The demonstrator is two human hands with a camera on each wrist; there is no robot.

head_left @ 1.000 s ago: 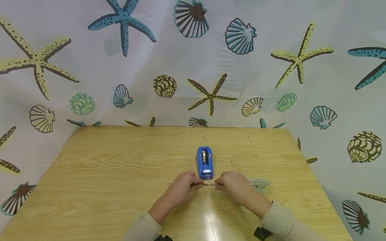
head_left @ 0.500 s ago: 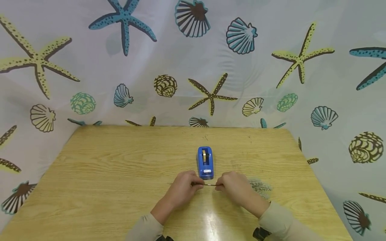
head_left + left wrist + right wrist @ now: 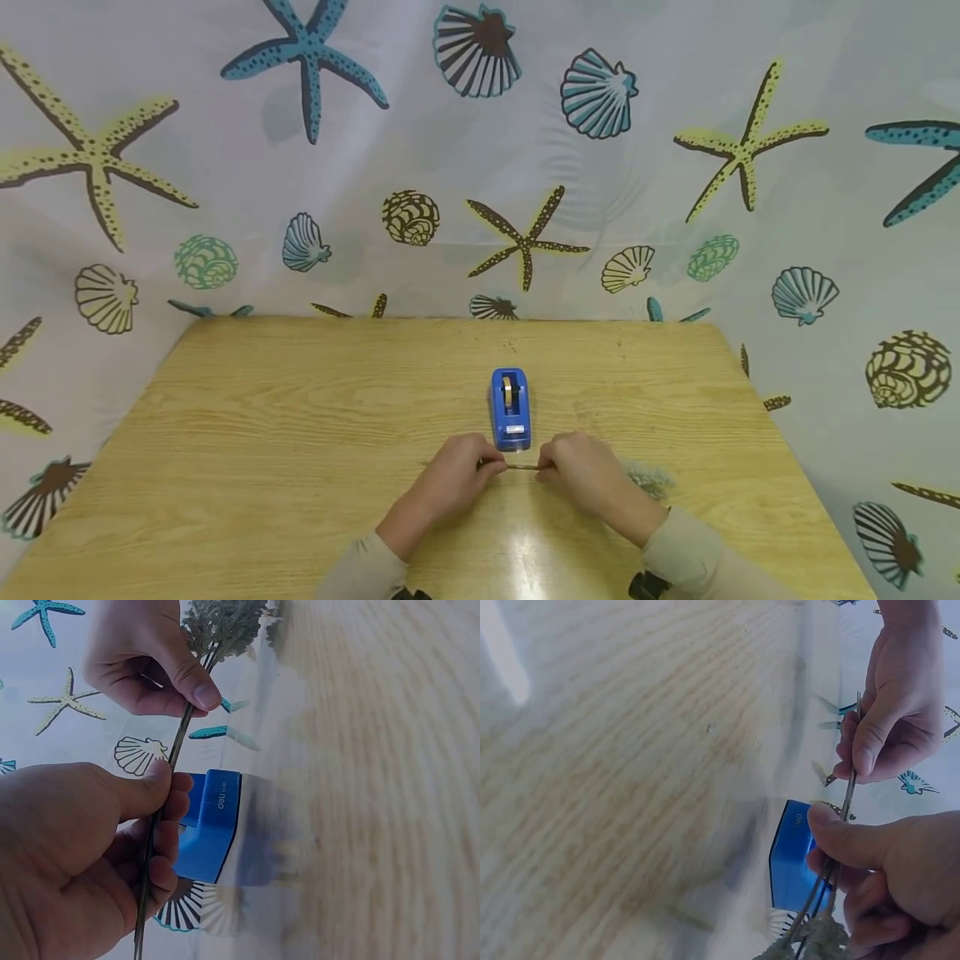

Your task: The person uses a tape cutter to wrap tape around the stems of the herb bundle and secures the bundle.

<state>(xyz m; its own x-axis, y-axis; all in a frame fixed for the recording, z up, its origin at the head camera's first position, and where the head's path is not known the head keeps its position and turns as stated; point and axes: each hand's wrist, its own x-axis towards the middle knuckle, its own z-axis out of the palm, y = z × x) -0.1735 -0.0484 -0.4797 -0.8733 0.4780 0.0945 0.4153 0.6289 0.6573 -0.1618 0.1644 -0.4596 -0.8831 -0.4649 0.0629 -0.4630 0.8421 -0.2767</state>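
Note:
Between the two hands runs a thin bundle of dark stems (image 3: 180,742) topped with grey-green leafy heads (image 3: 229,626), like artificial foliage sprigs. The left hand (image 3: 459,471) pinches the stems with thumb and curled fingers, and their bare ends stick out past it. Nearer the leafy end, the right hand (image 3: 581,467) pinches the same stems between thumb and fingers. In the head view the foliage (image 3: 648,481) shows just beyond the right hand. Directly past the stems stands a blue tape dispenser (image 3: 511,420), its cutting end facing the person.
The wooden table (image 3: 300,400) spreads to both sides of the hands. Behind it and along its sides hangs a pale curtain (image 3: 420,158) printed with starfish and shells. A roll of tape (image 3: 507,392) sits in the dispenser.
Both hands have come slightly toward the person, still gripping the stems. The leafy heads have shifted and turned a little with them. The dispenser stays in place on the table.

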